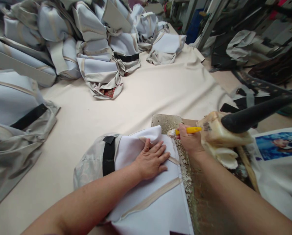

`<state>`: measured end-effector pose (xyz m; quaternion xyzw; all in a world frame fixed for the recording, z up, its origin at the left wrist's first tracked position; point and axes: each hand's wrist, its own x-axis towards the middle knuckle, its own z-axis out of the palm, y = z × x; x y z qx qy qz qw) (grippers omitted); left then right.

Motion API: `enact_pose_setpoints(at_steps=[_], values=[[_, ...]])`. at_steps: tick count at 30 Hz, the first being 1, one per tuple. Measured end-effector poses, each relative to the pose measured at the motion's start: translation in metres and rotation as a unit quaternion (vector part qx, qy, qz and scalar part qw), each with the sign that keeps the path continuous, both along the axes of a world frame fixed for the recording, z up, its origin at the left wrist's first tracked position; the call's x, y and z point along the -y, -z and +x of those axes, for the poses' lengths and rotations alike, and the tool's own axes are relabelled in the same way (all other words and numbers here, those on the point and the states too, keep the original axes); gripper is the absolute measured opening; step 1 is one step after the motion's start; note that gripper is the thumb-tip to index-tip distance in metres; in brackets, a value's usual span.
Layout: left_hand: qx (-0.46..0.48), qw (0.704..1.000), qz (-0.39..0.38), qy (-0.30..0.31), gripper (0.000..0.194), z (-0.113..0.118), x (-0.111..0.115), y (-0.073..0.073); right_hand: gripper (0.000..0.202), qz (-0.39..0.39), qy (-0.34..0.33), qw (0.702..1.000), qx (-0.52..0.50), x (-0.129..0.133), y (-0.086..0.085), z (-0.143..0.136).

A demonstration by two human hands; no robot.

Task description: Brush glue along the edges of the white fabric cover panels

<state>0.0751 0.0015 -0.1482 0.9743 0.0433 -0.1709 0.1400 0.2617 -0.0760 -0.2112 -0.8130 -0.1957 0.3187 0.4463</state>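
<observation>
A: What is this room showing you?

B: A workshop, with a wide table [136, 98] draped in cream cloth taking up most of the view. Folded pale blue and beige fabric covers [92, 52] are piling up along its far side and at the left, several with black straps. Dark machinery and scraps are crowding the floor on the right.

A: And the piece being worked?

B: A white fabric cover [150, 195] with beige bands and a black strap is lying at the near edge, its right border running along a worn board [165, 122] strewn with pale crumbs.

A: What are the hands doing?

B: The left hand [152, 160] is lying flat, fingers spread, pinning the cover's upper part. The right hand [190, 142] is closing around a yellow tool [188, 130], just past the cover's top right corner, over the board. A lump of pale foam [219, 137] is sitting right beside that hand, under a black handle [253, 114].

A: Which step would you say this is?

B: I am judging it as trimming or picking at the cover's edge. I cannot tell whether the tool's tip is touching the fabric.

A: What is the next move asking for?

B: Probably a steady left hand keeping the cloth taut while the tool works along the edge.
</observation>
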Motion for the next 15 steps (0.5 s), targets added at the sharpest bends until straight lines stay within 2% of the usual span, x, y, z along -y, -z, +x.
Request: enact_pose_setpoints(at_steps=[2,7,9,11,15], values=[[-0.002,1.0,-0.001,-0.005,0.052,0.0,0.001,0.0,0.05,-0.003,-0.002,1.0,-0.001,-0.002,0.002,0.0],[0.018,1.0,0.005,-0.008,0.05,-0.003,0.002,0.003,0.046,-0.04,-0.064,0.997,-0.033,0.049,-0.02,-0.015],[0.03,0.999,0.012,-0.005,0.049,-0.003,0.003,0.004,0.046,-0.044,-0.063,0.996,-0.044,0.056,-0.025,-0.015],[0.041,0.999,0.021,-0.002,0.047,-0.003,0.006,0.004,0.048,-0.029,-0.037,0.998,-0.036,0.042,-0.02,-0.011],[0.053,0.998,0.03,0.015,0.041,-0.002,0.01,0.002,0.052,0.021,0.004,1.0,-0.013,0.0,0.003,0.001]])
